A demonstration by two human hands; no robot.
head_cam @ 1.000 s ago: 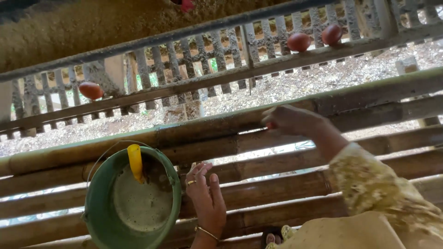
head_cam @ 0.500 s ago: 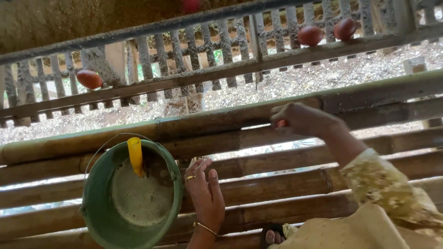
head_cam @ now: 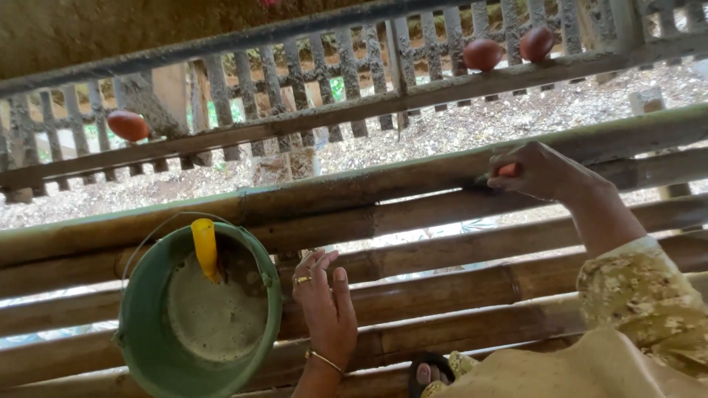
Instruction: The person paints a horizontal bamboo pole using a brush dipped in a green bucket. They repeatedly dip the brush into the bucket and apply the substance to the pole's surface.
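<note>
My left hand (head_cam: 324, 309) lies flat on a bamboo slat (head_cam: 457, 287), fingers apart and holding nothing, right beside a green bucket (head_cam: 140, 346). Pale feed fills the bucket's bottom, and a yellow scoop handle (head_cam: 205, 247) sticks up from it. My right hand (head_cam: 542, 173) is stretched out to the thick bamboo pole (head_cam: 354, 188) and is closed around a small orange object (head_cam: 507, 170) pressed against it. What the object is I cannot tell.
Beyond the pole runs a slatted wooden rail (head_cam: 332, 114) with brown eggs resting on it: one egg at the left (head_cam: 127, 125), two at the right (head_cam: 482, 54). Gaps between the bamboo slats show the ground below. My sandalled foot (head_cam: 428, 372) shows at the bottom edge.
My right hand has slid a little to the right along the bamboo pole. My left hand stays by the bucket, its fingers spread slightly wider.
</note>
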